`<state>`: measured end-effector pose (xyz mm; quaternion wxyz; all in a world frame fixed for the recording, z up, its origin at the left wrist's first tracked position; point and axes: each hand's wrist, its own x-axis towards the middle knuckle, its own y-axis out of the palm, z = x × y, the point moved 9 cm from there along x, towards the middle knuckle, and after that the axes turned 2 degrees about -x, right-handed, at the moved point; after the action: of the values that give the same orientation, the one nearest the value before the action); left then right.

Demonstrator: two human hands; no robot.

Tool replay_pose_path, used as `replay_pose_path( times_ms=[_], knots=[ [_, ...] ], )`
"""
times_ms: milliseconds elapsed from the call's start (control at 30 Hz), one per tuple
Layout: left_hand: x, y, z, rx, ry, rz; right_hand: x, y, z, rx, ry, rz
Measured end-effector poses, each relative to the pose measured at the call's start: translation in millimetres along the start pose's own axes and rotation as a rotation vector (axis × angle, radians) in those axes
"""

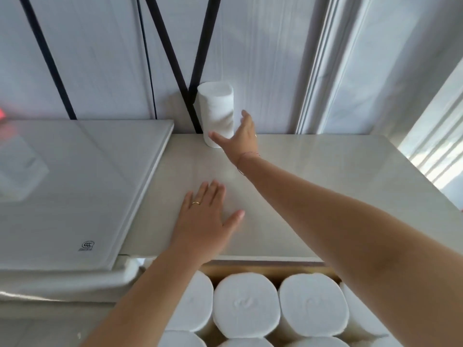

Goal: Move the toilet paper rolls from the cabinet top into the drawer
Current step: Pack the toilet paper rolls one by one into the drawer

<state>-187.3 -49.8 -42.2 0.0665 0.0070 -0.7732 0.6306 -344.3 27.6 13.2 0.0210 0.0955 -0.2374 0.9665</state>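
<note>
One white toilet paper roll stands upright at the back of the beige cabinet top, against the wall. My right hand is stretched out to it with fingers spread, thumb at the roll's lower front and fingers by its right side; it does not hold the roll. My left hand lies flat, palm down, on the cabinet top near the front edge, empty, with a ring on one finger. Below the front edge the open drawer holds several upright white rolls packed side by side.
A white appliance with a glossy lid stands flush against the cabinet's left side, slightly higher. Black straps run down the white wall behind the roll. A bright window lies to the right.
</note>
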Motion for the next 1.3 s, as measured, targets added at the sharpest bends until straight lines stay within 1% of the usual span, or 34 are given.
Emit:
replay_pose_path(
  times_ms=[100, 233, 367, 533, 667, 767, 833, 900, 933, 1000, 1067, 1100, 1167, 1200, 1300],
  knots=[
    [0.6, 0.3, 0.2, -0.014, -0.002, -0.022, 23.7, 16.2, 12.8, 0.006, -0.005, -0.068],
    [-0.7, -0.5, 1.5, -0.047, 0.009, -0.054, 47.0, 21.0, 24.7, 0.025, 0.041, -0.195],
    [-1.5, -1.2, 2.6, -0.059, 0.019, -0.07, 53.2, 18.2, 24.4, 0.106, 0.063, -0.245],
    [-1.3, 1.0, 3.8, -0.04, 0.017, -0.066, 37.5, 6.1, 20.6, 0.138, 0.033, -0.151],
    [1.3, 2.3, 8.5, -0.061, -0.011, -0.044, -3.5, -14.3, 15.6, 0.234, 0.003, -0.025],
    [-0.3, -9.4, 8.9, -0.135, -0.022, -0.116, -45.8, -40.2, 9.0, 0.267, -0.019, 0.082],
    [-4.2, -20.2, 8.5, -0.226, -0.043, -0.166, -74.4, -62.3, 2.8, 0.29, -0.02, 0.162],
    [-8.7, -26.0, 4.8, -0.366, -0.071, -0.157, -104.9, -86.3, -3.6, 0.334, -0.017, 0.263],
    [-12.0, -26.8, -0.2, -0.478, -0.077, -0.136, -120.3, -99.0, -6.1, 0.342, -0.017, 0.313],
    [-25.1, -29.6, -27.1, -0.803, -0.069, -0.078, -152.4, -130.0, -11.3, 0.34, -0.013, 0.382],
    [-43.4, -35.7, -75.2, -1.135, -0.01, 0.01, -183.4, -160.4, -16.7, 0.349, -0.002, 0.428],
    [-52.9, -37.8, -103.6, -1.247, 0.033, 0.068, -199.3, -175.3, -19.2, 0.36, 0.002, 0.447],
    [-74.1, -40.2, -159.7, -1.345, 0.101, 0.184, -231.7, -203.3, -24.1, 0.388, 0.013, 0.482],
    [-86.3, -40.3, -184.1, -1.364, 0.097, 0.224, -248.1, -216.6, -27.4, 0.399, 0.017, 0.488],
    [-121.7, -30.4, -239.4, -1.427, 0.038, 0.312, -292.2, -257.5, -42.1, 0.428, 0.059, 0.398]
  ],
)
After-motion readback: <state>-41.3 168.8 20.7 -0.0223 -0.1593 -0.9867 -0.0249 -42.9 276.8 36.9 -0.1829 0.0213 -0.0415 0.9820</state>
